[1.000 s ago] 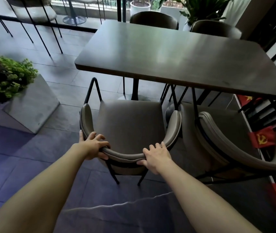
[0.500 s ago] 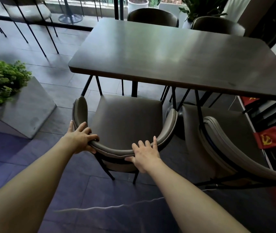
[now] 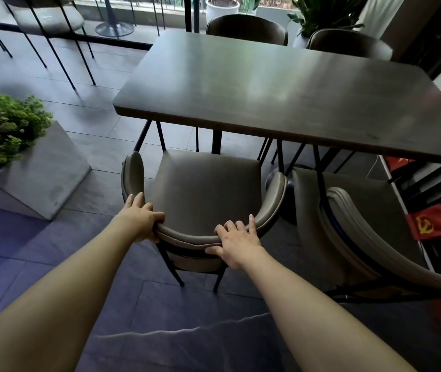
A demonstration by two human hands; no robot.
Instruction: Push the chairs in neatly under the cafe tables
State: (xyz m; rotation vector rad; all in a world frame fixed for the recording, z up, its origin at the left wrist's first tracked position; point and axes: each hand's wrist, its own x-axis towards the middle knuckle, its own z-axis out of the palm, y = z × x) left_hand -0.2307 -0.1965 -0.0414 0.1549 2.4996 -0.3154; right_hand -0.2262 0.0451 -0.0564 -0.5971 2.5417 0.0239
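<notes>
A grey-brown padded chair (image 3: pixel 203 189) with a curved backrest and black metal legs stands at the near left side of the dark wooden cafe table (image 3: pixel 281 95). The front edge of its seat sits just under the table's near edge. My left hand (image 3: pixel 141 216) grips the left part of the backrest. My right hand (image 3: pixel 238 241) lies over the right part of the backrest, fingers spread on top and thumb below. A second matching chair (image 3: pixel 369 229) stands to the right, turned at an angle, its seat partly under the table.
A concrete planter (image 3: pixel 39 175) with green plants stands on the floor to the left. Two more chairs (image 3: pixel 246 30) are tucked in at the table's far side. Small red flags (image 3: pixel 428 224) hang on a black railing at right. Grey tiled floor lies behind the chair.
The chair has slid forward toward the table with both hands on its backrest, so its seat front now reaches the table edge. My right hand's fingers have spread out more.
</notes>
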